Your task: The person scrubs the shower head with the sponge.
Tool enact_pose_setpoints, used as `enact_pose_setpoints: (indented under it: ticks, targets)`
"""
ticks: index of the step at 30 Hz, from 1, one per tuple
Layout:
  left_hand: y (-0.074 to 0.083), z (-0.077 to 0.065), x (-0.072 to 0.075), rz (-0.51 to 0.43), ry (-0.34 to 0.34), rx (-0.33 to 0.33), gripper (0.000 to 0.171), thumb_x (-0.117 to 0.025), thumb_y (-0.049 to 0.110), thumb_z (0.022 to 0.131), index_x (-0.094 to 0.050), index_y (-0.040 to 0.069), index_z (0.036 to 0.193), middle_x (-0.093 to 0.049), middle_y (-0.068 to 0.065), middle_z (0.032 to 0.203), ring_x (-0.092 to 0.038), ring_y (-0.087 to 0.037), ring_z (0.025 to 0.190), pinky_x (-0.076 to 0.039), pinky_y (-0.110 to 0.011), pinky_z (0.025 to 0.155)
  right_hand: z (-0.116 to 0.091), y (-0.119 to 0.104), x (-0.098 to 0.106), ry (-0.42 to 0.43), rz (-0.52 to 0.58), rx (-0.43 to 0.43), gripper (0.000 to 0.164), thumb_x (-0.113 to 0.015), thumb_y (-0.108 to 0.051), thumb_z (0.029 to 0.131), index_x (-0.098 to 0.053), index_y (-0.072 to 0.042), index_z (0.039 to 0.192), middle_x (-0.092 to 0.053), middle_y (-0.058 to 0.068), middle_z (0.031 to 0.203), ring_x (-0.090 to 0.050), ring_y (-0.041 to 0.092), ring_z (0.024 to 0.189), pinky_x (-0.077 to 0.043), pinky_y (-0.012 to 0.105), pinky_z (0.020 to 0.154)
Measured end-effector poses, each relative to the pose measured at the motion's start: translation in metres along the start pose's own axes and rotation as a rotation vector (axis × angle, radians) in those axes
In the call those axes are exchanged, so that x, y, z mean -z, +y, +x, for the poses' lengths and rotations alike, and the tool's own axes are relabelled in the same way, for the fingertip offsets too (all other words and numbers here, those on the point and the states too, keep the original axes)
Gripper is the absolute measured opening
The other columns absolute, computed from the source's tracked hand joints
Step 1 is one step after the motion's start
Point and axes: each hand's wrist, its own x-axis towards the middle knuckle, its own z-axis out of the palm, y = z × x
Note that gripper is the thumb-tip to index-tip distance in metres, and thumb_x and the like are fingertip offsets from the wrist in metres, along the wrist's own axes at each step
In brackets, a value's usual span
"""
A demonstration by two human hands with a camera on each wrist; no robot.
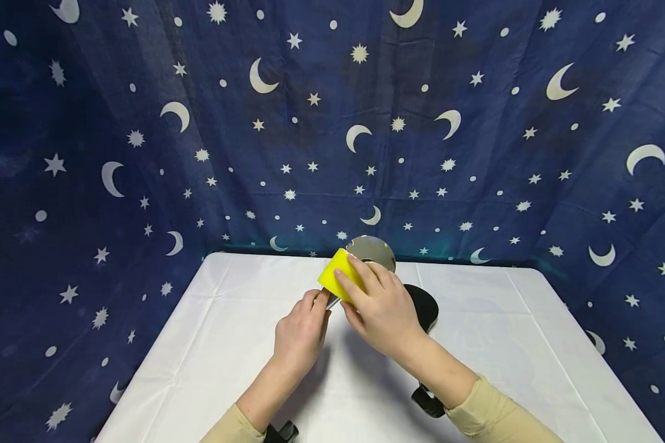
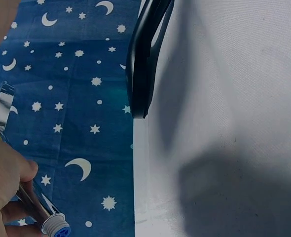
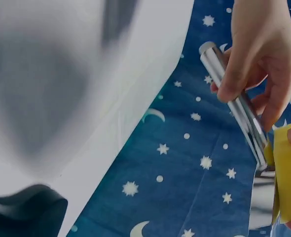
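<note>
My left hand (image 1: pixel 302 329) grips the chrome handle of a hand shower (image 3: pixel 239 113). The handle ends in a white threaded collar with a blue insert (image 2: pixel 61 231). In the head view, its round shiny head (image 1: pixel 372 249) shows behind a yellow sponge (image 1: pixel 338 275). My right hand (image 1: pixel 388 311) holds that sponge, fingers spread over it, against the shower where head and handle meet. The sponge and fingers hide this joint in the head view. Both hands are raised over the white table.
Beyond the right hand, a black rounded object (image 1: pixel 423 306) lies on the white-covered table (image 1: pixel 233 344), partly hidden by that hand. A dark blue cloth (image 1: pixel 310 135) with moons and stars hangs behind and beside the table. Black camera mounts (image 1: pixel 428 401) sit at the wrists.
</note>
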Motion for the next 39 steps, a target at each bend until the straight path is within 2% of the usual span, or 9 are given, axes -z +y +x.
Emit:
enact_pose_setpoints:
  ticks: [4, 10, 14, 17, 23, 29, 34, 36, 39]
  targets:
    - [0.000, 0.000, 0.000, -0.023, -0.001, 0.014, 0.060, -0.083, 0.009, 0.085, -0.058, 0.013, 0.140, -0.062, -0.004, 0.116, -0.068, -0.022, 0.085, -0.054, -0.036, 0.048, 0.000, 0.014, 0.005, 0.013, -0.017, -0.015, 0.050, -0.073, -0.022, 0.089, -0.066, -0.013, 0.137, -0.053, 0.017, 0.146, -0.056, 0.038, 0.116, -0.054, 0.050, 0.089]
    - [-0.001, -0.002, -0.002, -0.046, 0.004, 0.041, 0.068, -0.084, 0.011, 0.085, -0.054, 0.016, 0.146, -0.063, -0.003, 0.117, -0.069, -0.023, 0.087, -0.054, -0.040, 0.049, 0.000, 0.047, 0.017, 0.087, -0.014, -0.173, 0.049, -0.069, -0.023, 0.090, -0.065, -0.011, 0.137, -0.052, 0.019, 0.146, -0.054, 0.043, 0.114, -0.050, 0.055, 0.090]
    - [-0.001, -0.002, -0.001, -0.048, 0.006, 0.045, 0.068, -0.084, 0.012, 0.085, -0.055, 0.016, 0.146, -0.064, -0.003, 0.117, -0.069, -0.023, 0.086, -0.053, -0.040, 0.049, -0.002, 0.053, 0.018, 0.108, 0.000, -0.219, 0.049, -0.069, -0.024, 0.091, -0.065, -0.010, 0.137, -0.052, 0.020, 0.145, -0.053, 0.045, 0.114, -0.048, 0.057, 0.091]
    - [-0.001, -0.003, -0.001, -0.051, 0.009, 0.049, 0.067, -0.083, 0.012, 0.085, -0.055, 0.017, 0.146, -0.064, -0.003, 0.117, -0.069, -0.022, 0.086, -0.053, -0.039, 0.048, -0.005, 0.045, 0.016, 0.098, 0.018, -0.190, 0.049, -0.067, -0.027, 0.092, -0.065, -0.010, 0.137, -0.052, 0.020, 0.146, -0.053, 0.044, 0.113, -0.048, 0.055, 0.092]
    - [0.001, -0.002, 0.002, -0.062, -0.018, 0.074, 0.064, -0.082, 0.013, 0.087, -0.056, 0.016, 0.145, -0.063, -0.003, 0.117, -0.068, -0.020, 0.085, -0.054, -0.036, 0.049, -0.013, 0.016, 0.006, 0.051, 0.032, -0.059, 0.049, -0.070, -0.027, 0.091, -0.066, -0.010, 0.137, -0.053, 0.019, 0.146, -0.056, 0.040, 0.113, -0.053, 0.052, 0.091]
    - [0.001, -0.003, 0.003, -0.075, -0.019, 0.080, 0.047, -0.081, 0.013, 0.089, -0.062, 0.012, 0.131, -0.063, -0.002, 0.114, -0.068, -0.019, 0.082, -0.055, -0.035, 0.051, -0.020, -0.002, 0.001, 0.022, 0.021, 0.042, 0.054, -0.078, -0.023, 0.085, -0.066, -0.013, 0.137, -0.053, 0.016, 0.148, -0.056, 0.038, 0.119, -0.053, 0.050, 0.092]
    - [0.001, -0.005, 0.005, -0.088, -0.007, 0.085, 0.057, -0.081, 0.013, 0.089, -0.058, 0.016, 0.142, -0.063, -0.001, 0.116, -0.068, -0.019, 0.085, -0.055, -0.035, 0.052, -0.020, 0.005, 0.005, 0.051, 0.026, 0.083, 0.054, -0.078, -0.019, 0.084, -0.066, -0.014, 0.137, -0.054, 0.016, 0.147, -0.057, 0.038, 0.119, -0.054, 0.050, 0.090]
    - [0.001, -0.005, 0.005, -0.090, 0.003, 0.077, 0.064, -0.081, 0.013, 0.089, -0.054, 0.018, 0.147, -0.063, -0.001, 0.118, -0.068, -0.019, 0.087, -0.055, -0.035, 0.051, -0.018, 0.014, 0.010, 0.072, 0.031, 0.062, 0.052, -0.075, -0.019, 0.085, -0.066, -0.014, 0.137, -0.055, 0.017, 0.146, -0.057, 0.039, 0.117, -0.054, 0.052, 0.089]
    - [0.000, -0.004, 0.005, -0.086, 0.031, 0.055, 0.066, -0.081, 0.011, 0.089, -0.054, 0.018, 0.148, -0.063, -0.002, 0.120, -0.068, -0.020, 0.090, -0.055, -0.036, 0.051, -0.017, 0.029, 0.017, 0.105, 0.038, -0.014, 0.050, -0.070, -0.021, 0.088, -0.066, -0.013, 0.137, -0.054, 0.017, 0.146, -0.056, 0.041, 0.114, -0.052, 0.054, 0.090]
